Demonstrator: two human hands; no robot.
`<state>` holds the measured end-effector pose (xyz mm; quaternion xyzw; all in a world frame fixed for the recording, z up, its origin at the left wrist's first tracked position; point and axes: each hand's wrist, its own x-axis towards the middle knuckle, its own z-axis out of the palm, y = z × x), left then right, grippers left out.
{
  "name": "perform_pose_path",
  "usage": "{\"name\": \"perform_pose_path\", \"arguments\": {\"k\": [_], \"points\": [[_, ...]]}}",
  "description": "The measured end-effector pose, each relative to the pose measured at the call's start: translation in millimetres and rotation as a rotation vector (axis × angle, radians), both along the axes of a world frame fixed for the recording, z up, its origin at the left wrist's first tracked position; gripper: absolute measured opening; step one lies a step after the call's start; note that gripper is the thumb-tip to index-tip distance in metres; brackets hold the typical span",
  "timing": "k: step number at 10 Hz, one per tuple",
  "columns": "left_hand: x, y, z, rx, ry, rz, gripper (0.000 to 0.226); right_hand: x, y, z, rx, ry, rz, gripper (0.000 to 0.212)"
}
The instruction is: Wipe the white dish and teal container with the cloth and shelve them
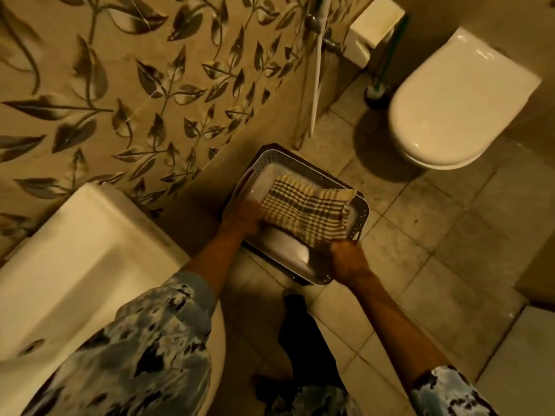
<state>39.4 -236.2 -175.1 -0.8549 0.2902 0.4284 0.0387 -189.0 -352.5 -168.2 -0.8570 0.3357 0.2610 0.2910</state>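
While gripping the checked cloth (pixel 303 208) at opposite edges with left hand (pixel 243 219) and right hand (pixel 348 261), holding it over the white dish (pixel 285 247).

White toilet (pixel 450 109) with lid down, washbasin (pixel 75 265), leaf-patterned wall tiles (pixel 120 85), toilet brush (pixel 375 93)

The cloth (pixel 303 211) is checked beige and dark, dish (pixel 279 244) white, wall tiles (pixel 120 100) leaf-patterned.

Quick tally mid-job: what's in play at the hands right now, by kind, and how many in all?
Hands: 2, left hand and right hand, both gripping the cloth
Cloth: 1
White dish: 1
Dark tray under the dish: 1
Total: 5
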Motion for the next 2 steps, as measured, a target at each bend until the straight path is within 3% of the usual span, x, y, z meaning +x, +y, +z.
{"name": "perform_pose_path", "arguments": {"k": [1, 2], "points": [[-26, 14, 6, 0.103, 0.044, -0.082, 0.044, -12, 26, 5, -0.005, 0.164, 0.131, 0.035], [-38, 15, 25, -0.004, 0.017, 0.020, 0.032, -10, 42, 20, -0.017, 0.158, 0.106, 0.033]]}}
